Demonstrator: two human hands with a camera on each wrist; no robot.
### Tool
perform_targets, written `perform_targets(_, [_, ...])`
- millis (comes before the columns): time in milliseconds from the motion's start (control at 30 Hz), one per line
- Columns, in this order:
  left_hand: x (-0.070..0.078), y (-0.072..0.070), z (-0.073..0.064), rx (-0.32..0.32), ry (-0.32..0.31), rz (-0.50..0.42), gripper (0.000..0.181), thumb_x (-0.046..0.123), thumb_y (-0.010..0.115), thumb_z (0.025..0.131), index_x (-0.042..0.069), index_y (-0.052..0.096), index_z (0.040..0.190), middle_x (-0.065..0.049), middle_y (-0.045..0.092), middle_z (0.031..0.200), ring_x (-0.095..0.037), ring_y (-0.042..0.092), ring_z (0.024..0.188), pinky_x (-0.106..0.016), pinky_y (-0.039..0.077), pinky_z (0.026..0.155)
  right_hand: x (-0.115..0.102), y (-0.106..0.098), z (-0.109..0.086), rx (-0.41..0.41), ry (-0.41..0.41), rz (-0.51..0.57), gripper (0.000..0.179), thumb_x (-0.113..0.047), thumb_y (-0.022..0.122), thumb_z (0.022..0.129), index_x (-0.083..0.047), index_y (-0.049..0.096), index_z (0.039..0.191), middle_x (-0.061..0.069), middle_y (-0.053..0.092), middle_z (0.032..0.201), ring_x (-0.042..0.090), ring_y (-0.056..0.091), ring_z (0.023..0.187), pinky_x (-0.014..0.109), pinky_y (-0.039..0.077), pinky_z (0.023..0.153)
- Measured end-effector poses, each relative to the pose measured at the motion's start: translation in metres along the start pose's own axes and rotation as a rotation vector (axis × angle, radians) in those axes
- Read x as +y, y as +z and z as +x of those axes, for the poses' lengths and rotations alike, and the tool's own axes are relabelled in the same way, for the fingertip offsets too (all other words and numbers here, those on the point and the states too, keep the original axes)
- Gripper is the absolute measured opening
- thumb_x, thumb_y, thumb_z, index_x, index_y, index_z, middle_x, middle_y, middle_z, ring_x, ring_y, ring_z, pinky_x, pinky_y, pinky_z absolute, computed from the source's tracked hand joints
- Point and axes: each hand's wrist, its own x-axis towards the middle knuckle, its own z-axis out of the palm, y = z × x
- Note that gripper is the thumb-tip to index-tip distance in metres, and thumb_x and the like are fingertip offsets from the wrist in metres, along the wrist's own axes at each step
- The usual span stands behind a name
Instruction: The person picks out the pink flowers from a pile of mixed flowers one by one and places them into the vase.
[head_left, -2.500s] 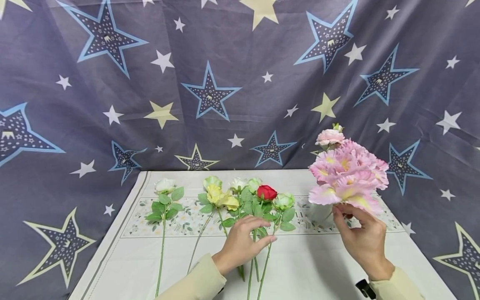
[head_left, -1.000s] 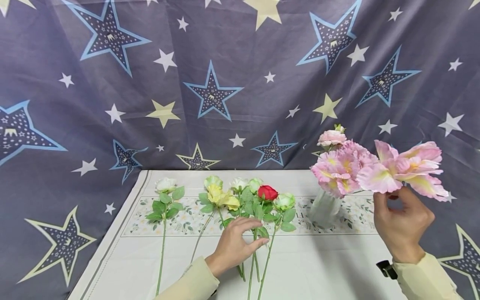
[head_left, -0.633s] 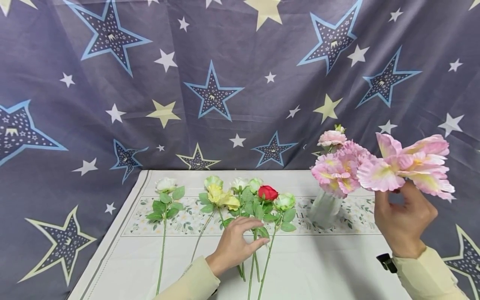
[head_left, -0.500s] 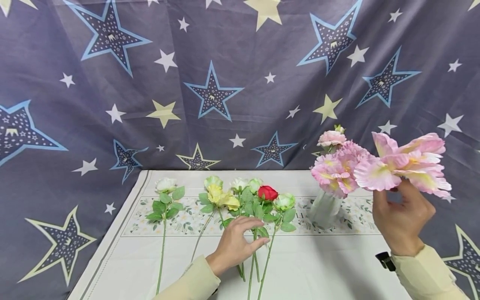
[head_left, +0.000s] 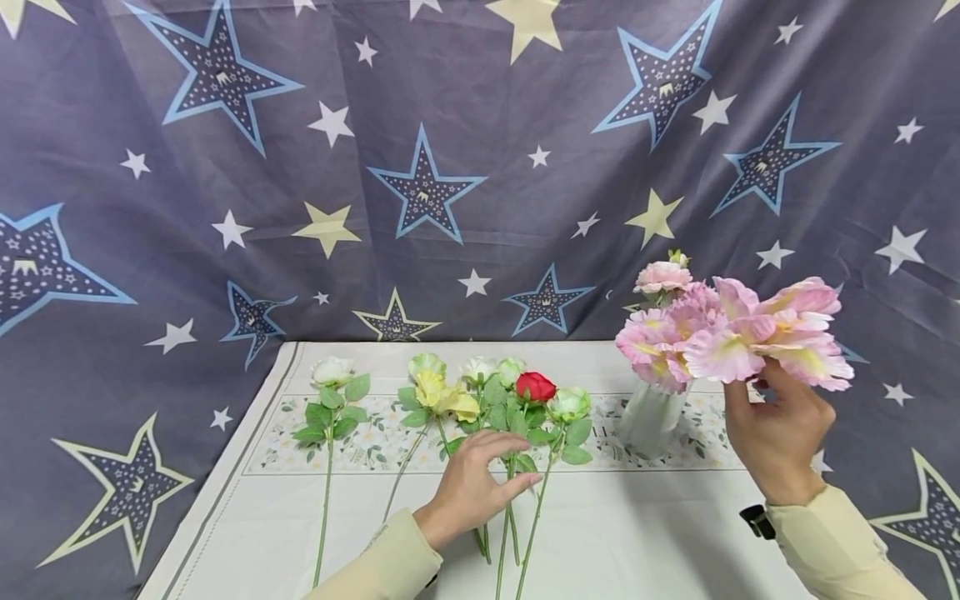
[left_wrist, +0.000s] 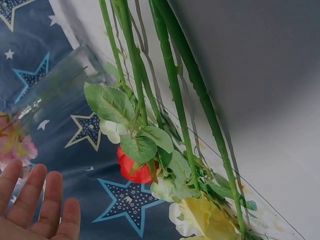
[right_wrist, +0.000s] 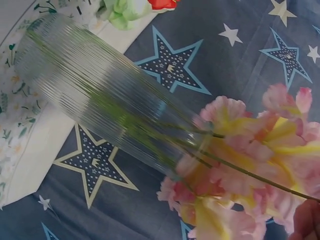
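My right hand (head_left: 780,433) pinches the stem just under a large pink flower (head_left: 795,337) with yellow-tinted petals. In the right wrist view its thin stem (right_wrist: 260,179) slants into the mouth of a clear ribbed vase (right_wrist: 110,95), and my fingertips (right_wrist: 306,222) show at the corner. Other pink flowers (head_left: 663,337) stand in the vase, partly overlapped by the held bloom in the head view. My left hand (head_left: 476,483) hovers with relaxed, spread fingers over rose stems (head_left: 504,533), holding nothing. A red rose (head_left: 536,386) lies just beyond it.
White, green and yellow flowers lie along the table: a white rose (head_left: 332,372) at left, a yellow flower (head_left: 442,396) in the middle, a pale green rose (head_left: 568,402) nearer the vase. A floral-printed strip (head_left: 270,442) crosses the white cloth. A starred curtain (head_left: 465,125) hangs behind.
My right hand drew the pink flower out to the right of the bunch, then moved back left and slightly down toward the vase with it. The left hand has barely shifted.
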Motion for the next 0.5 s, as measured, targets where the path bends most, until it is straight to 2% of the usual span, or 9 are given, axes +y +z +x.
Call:
perform_targets(167, [0.000,0.000,0.001,0.006,0.010,-0.001,0.037,0.032,0.089,0.082,0.018,0.077,0.114,0.007,0.074,0.116,-0.014,0.066,0.110,-0.041,0.053,0.096,0.008,0.002,-0.006,-0.064,-0.007,-0.051,0.021,-0.013,0.061,0.085,0.004,0.071,0.076,0.019,0.063,0.064,0.024,0.053,0.061,0.003,0.033,0.076])
perform_targets(267, [-0.001,0.000,0.000,0.011,0.017,-0.003,0.037,0.032,0.088,0.082,0.018,0.077,0.114,0.006,0.074,0.116,-0.014,0.066,0.109,-0.041,0.053,0.096,0.010,0.003,-0.009,-0.114,-0.012,-0.074,0.020,-0.012,0.060,0.085,0.003,0.071,0.079,0.019,0.063,0.067,0.029,0.053,0.061,0.007,0.033,0.073])
perform_targets(500, [-0.002,0.000,0.000,0.008,0.023,-0.015,0.034,0.034,0.087,0.084,0.019,0.077,0.113,0.006,0.075,0.114,-0.014,0.066,0.108,-0.040,0.054,0.094,0.013,0.004,-0.010,-0.262,-0.021,-0.120,0.014,-0.004,0.061,0.084,0.002,0.073,0.088,0.020,0.065,0.077,0.034,0.059,0.060,0.035,0.041,0.060])
